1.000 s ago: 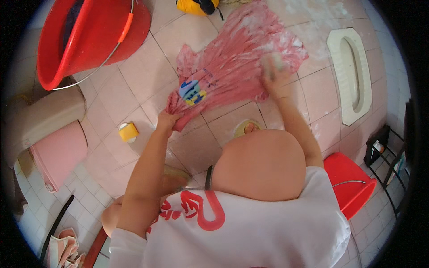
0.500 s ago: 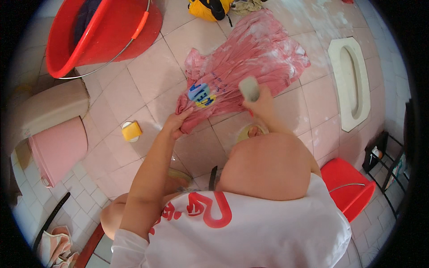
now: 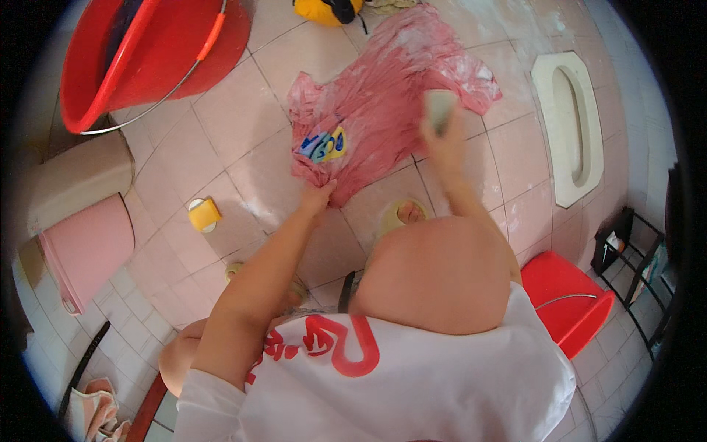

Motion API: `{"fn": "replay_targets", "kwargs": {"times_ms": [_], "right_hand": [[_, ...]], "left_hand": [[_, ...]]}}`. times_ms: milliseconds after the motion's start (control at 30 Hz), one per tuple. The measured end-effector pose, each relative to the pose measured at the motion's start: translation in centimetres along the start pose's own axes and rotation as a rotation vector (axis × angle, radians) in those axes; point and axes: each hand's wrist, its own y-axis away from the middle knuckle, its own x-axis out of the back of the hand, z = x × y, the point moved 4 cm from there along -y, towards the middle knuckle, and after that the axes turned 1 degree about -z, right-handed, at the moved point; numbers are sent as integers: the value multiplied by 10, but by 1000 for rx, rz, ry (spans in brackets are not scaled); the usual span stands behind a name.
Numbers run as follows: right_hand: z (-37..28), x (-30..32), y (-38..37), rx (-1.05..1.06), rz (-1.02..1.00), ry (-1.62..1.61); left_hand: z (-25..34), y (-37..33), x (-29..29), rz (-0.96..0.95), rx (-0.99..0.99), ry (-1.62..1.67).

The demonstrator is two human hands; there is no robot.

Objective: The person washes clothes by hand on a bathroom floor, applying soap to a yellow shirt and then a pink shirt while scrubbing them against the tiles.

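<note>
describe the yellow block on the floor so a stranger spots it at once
Find the big red bucket at upper left, then the pink container below it. Between that container and the left hand sits a small yellow block. Unlike the yellow-and-black bundle at the top edge, it rests on something white.

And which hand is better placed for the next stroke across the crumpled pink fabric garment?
Probably the right hand: it holds a pale oblong block over the garment, while the left hand grips the garment's near edge.

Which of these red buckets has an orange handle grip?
The large red bucket at upper left; the smaller red bucket at lower right shows only a thin grey handle.
</note>
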Motion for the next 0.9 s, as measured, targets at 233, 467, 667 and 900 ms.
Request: {"fn": "replay_targets", "kwargs": {"times_ms": [233, 467, 667, 900], "right_hand": [[-8, -105, 66, 372, -725, 143], [56, -1, -70, -1, -244, 534], [-59, -93, 113, 675, -837, -22], [69, 10, -59, 175, -199, 517]], "left_hand": [[26, 14, 42, -3, -208, -186], [47, 44, 23, 162, -9, -310], [28, 13, 47, 16, -224, -204], [31, 27, 45, -2, -182, -233]]}}
